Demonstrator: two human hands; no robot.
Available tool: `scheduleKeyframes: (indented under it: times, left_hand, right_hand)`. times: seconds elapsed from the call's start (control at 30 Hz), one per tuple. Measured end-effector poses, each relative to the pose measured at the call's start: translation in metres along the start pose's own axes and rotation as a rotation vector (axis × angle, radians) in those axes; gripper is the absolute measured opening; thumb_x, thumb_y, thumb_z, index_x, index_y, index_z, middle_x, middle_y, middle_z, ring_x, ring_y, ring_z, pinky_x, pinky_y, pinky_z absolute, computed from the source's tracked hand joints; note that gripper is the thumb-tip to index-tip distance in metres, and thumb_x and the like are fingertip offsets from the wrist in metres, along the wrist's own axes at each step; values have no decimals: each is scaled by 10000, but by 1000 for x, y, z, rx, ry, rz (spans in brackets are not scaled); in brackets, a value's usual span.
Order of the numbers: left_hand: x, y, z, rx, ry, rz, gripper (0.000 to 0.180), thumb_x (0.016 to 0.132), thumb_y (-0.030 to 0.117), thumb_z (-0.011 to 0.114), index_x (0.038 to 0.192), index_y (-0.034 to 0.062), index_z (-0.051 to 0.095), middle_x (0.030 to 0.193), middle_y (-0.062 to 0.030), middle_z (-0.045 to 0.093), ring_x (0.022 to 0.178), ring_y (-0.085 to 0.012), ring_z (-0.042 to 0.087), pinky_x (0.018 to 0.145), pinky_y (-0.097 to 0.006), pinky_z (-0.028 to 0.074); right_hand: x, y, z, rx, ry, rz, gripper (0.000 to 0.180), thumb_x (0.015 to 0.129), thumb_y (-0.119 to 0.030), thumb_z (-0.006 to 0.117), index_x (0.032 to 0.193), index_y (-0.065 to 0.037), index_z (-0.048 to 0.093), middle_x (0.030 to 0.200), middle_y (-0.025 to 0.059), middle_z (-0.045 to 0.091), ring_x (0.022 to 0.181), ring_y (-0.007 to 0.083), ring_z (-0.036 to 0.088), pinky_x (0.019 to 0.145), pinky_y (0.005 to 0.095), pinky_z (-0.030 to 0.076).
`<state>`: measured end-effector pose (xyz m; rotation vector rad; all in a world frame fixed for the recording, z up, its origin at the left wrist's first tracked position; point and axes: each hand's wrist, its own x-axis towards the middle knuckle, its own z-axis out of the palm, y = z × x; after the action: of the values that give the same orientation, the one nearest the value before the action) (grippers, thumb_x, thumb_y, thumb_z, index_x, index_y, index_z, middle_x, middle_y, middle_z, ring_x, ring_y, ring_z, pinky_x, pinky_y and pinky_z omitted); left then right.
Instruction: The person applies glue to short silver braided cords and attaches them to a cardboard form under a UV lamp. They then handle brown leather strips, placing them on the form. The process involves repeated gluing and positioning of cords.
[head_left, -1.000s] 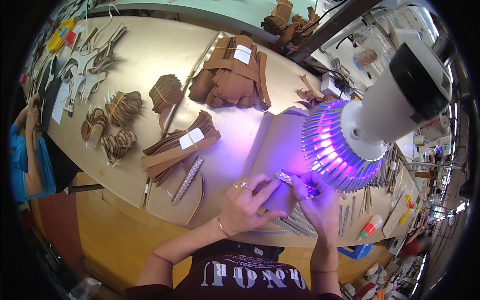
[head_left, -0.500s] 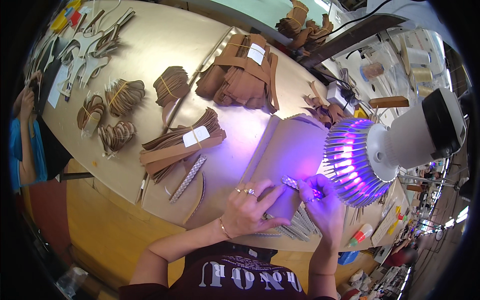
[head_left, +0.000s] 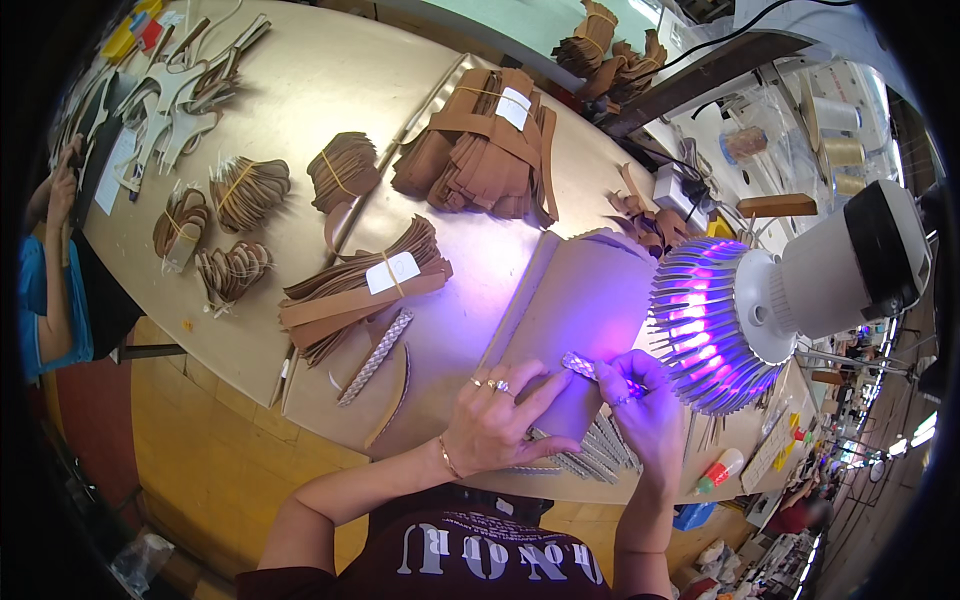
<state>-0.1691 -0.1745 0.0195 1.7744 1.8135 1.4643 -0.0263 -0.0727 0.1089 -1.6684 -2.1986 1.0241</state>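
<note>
Left hand rests flat on a brown sheet. Right hand pinches a braided strip beside the lamp. White label tops tied brown bundle.

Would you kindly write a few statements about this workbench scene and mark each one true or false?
1. The left hand presses flat on a tan leather panel. True.
2. The right hand is empty. False: its fingers pinch a braided strip.
3. The lamp glows green. False: it glows purple.
4. A second braided strip lies on the table apart from both hands. True.
5. The bundle with a white tag is stacked on the panel. False: it lies beside it.
</note>
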Motion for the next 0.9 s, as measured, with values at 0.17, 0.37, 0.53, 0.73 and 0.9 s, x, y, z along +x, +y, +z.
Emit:
scheduleKeyframes:
  times: [0.17,0.37,0.53,0.73,0.9]
  left_hand:
    - [0,0,0,7,-5,6,708,707,613,757,1133,50,700,1006,-90,612,736,-217,626,642,-338,508]
    - [0,1,-1,21,-8,2,711,707,619,754,1132,51,698,1013,-89,611,755,-216,637,648,-338,512]
    - [0,1,-1,23,-7,-2,710,706,623,754,1123,52,697,1021,-90,611,774,-218,643,656,-337,517]
    - [-3,-2,2,-126,9,-99,760,708,601,769,1207,41,644,1058,-114,600,790,-252,636,689,-352,522]
    - [-3,-8,5,-188,5,-104,767,733,583,758,1267,52,611,1100,-133,567,803,-272,622,707,-369,512]
  right_hand:
    - [0,1,-2,3,-43,8,253,921,-237,696,823,-22,607,713,-26,544,696,46,462,620,223,401]
    - [3,6,3,57,-28,-8,247,921,-229,695,808,-33,597,691,-43,522,642,37,429,566,214,367]
    - [0,4,4,90,-10,25,238,913,-227,701,811,-40,594,695,-44,526,644,35,434,567,213,367]
    - [-2,3,5,60,27,9,253,903,-240,708,819,-32,593,706,-30,544,683,46,459,618,223,398]
    - [0,8,6,-36,38,-131,276,897,-260,711,825,-20,596,716,-15,569,708,67,482,665,244,424]
